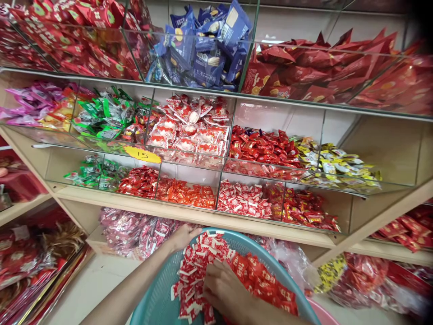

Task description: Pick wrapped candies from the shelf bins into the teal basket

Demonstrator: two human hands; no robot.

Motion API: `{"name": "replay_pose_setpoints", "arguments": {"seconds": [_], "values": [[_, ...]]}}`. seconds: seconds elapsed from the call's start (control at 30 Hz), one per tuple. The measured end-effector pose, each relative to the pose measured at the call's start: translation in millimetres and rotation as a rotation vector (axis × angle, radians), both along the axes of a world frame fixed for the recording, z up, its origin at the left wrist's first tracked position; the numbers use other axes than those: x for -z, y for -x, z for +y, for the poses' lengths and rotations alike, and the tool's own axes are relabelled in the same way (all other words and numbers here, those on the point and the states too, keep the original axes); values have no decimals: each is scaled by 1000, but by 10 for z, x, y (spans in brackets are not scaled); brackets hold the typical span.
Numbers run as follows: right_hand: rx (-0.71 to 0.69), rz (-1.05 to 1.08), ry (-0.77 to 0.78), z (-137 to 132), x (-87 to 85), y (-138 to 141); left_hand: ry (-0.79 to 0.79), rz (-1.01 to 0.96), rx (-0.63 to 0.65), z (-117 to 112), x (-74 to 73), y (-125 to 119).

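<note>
A teal plastic basket (156,284) stands low in front of me, below the shelves. On its left side lie small red-and-white wrapped candies (192,289); on its right are larger orange-red wrapped candies (264,275). My left hand (184,237) grips the basket's far left rim. My right hand (221,284) is down inside the basket, its curled fingers closed in the red-and-white candies; the fingertips are hidden among the wrappers.
Above the basket rises a wooden shelf unit with clear bins of wrapped sweets, including blue packets (209,58) and green-wrapped candies (104,113). A yellow price tag (142,154) reads 15. Plastic bags (131,230) sit beneath the bottom shelf. A pink rim (321,311) shows beside the basket.
</note>
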State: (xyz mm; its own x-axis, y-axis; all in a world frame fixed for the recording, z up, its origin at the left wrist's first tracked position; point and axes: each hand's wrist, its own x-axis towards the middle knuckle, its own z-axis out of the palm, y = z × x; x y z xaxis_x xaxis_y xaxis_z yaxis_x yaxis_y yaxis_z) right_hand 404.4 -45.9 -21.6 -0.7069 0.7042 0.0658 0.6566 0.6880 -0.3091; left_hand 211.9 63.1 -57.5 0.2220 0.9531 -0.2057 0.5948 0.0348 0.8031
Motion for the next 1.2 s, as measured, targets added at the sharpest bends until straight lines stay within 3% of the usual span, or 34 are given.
{"name": "replay_pose_setpoints", "arguments": {"seconds": [0.17, 0.47, 0.6, 0.77, 0.9, 1.07, 1.2], "values": [[-13, -95, -64, 1, 51, 109, 5, 6, 12, -6, 0, 6], [-71, -122, -397, 61, 208, 249, 25, -2, -33, -26, -62, -2], [-107, -109, -458, 40, 177, 280, 37, -4, -38, -32, -79, -9], [-111, -50, -465, -7, -41, 193, 8, -16, -17, -25, -41, -2], [-19, 21, -467, 59, -330, 14, -11, 16, 9, -5, -8, 15], [214, 47, -512, 485, -720, -403, 27, 10, 35, 7, -5, 16], [435, -25, -521, 945, -885, -854, -5, 39, 17, 3, -35, 1]]}}
